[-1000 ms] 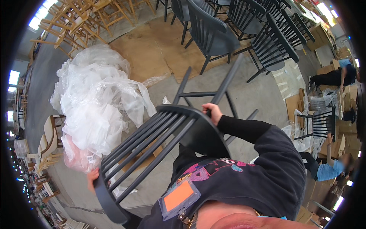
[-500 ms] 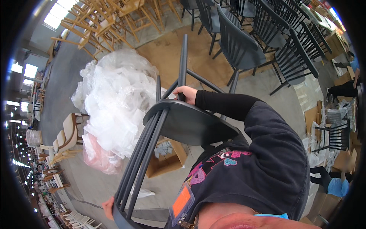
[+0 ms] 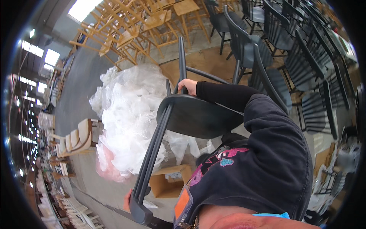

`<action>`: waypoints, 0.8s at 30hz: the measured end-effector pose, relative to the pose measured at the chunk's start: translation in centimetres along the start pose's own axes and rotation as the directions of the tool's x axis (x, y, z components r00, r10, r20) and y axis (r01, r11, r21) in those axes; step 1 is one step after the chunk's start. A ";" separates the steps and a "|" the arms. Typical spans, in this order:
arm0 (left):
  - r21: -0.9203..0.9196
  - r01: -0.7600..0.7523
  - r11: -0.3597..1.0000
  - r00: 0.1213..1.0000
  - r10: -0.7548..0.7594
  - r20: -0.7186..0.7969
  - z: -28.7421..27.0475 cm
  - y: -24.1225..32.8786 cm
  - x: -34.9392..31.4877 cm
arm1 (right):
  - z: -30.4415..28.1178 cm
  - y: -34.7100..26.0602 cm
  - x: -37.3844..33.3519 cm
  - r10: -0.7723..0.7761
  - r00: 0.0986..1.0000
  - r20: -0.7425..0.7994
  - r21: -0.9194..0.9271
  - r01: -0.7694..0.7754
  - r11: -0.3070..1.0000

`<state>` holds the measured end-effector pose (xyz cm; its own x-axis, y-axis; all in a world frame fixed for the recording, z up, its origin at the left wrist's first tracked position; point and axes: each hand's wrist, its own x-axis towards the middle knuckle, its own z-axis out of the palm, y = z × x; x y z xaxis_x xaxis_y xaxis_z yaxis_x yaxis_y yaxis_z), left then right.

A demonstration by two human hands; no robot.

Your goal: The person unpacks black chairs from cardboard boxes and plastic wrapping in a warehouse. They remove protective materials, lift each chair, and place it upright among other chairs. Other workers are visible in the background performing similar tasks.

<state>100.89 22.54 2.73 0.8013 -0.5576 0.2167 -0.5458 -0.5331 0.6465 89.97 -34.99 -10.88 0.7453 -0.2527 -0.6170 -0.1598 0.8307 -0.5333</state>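
Observation:
A dark grey wooden spindle-back chair [image 3: 202, 114] is off the floor and tipped over, legs toward the top of the view and back toward the lower left. My right hand [image 3: 187, 87] is closed around one of its legs, close to the seat. At the lower left, my left hand [image 3: 127, 200] grips the outer edge of the chair's top rail; most of it is hidden behind the rail. The spindles run between the seat and that rail.
A heap of clear and white plastic wrapping [image 3: 127, 114] lies left of the chair. An open cardboard box [image 3: 171, 186] stands below it. Dark spindle-back chairs [image 3: 267, 74] crowd the upper right; light wooden stools [image 3: 152, 21] are stacked at the top. Cream upholstered chairs [image 3: 84, 133] stand left.
The view has turned, so the surroundings sit differently and the people at right are out of sight. The held chair's back has swung slightly right; both hands keep their hold.

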 end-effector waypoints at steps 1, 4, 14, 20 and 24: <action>-0.010 0.013 1.000 1.000 -0.013 -0.016 2.5 1.7 1.4 | -1.3 -1.5 1.6 0.051 0.999 -0.002 -0.004 -0.051 0.999; 0.054 -0.038 0.998 0.992 0.044 -0.116 6.1 2.2 3.3 | -2.3 -7.0 6.3 0.097 0.994 0.042 -0.103 -0.093 0.990; 0.064 0.043 0.997 0.993 -0.036 -0.115 22.9 8.5 20.8 | -9.3 -22.7 24.6 0.215 0.976 -0.023 -0.249 -0.214 0.944; 0.014 0.095 0.995 0.995 -0.096 0.020 34.4 9.4 32.1 | -17.5 -30.1 34.6 0.171 0.968 -0.183 -0.503 -0.242 0.830; 0.092 0.125 0.988 0.992 -0.128 0.020 40.8 11.8 36.4 | -22.4 -32.8 40.1 0.176 0.967 -0.187 -0.581 -0.253 0.774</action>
<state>113.63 -29.99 -11.59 0.8594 -0.4975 0.1180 -0.4614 -0.6552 0.5982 110.63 -83.43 -31.12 0.5715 -0.1907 -0.7981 -0.6883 0.4183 -0.5927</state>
